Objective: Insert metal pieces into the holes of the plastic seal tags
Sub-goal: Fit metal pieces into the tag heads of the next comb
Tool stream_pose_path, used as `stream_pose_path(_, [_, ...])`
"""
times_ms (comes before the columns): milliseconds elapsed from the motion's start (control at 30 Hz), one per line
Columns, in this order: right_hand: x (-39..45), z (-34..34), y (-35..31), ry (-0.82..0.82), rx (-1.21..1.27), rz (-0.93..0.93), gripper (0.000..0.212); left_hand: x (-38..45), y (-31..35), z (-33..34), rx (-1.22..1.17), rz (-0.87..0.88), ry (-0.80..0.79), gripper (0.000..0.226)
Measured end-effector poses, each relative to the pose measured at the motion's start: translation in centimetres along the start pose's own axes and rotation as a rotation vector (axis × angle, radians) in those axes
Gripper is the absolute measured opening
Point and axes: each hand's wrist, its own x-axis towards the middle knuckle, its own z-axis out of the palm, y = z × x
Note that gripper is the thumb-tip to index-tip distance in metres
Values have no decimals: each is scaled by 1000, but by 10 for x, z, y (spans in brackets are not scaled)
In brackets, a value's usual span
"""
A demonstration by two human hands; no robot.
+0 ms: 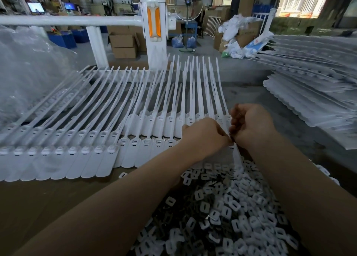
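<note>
Both hands, left hand and right hand, pinch one tag above the pile; squaring the piece to its hole should help.

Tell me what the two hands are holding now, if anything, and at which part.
Both hands, left and right, meet on one white plastic seal tag, pinching near its head end. Its flat tail hangs below. Whether a metal piece is held too cannot be told.
</note>
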Motion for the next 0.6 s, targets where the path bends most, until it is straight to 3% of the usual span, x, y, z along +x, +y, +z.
stream_pose_path(367, [4, 0, 0, -5, 8, 7, 20, -1, -4, -6, 76, 138, 36, 5])
stream_pose_path(600, [4, 0, 0, -24, 24, 4, 20, -5, -9, -22, 195, 343, -47, 17])
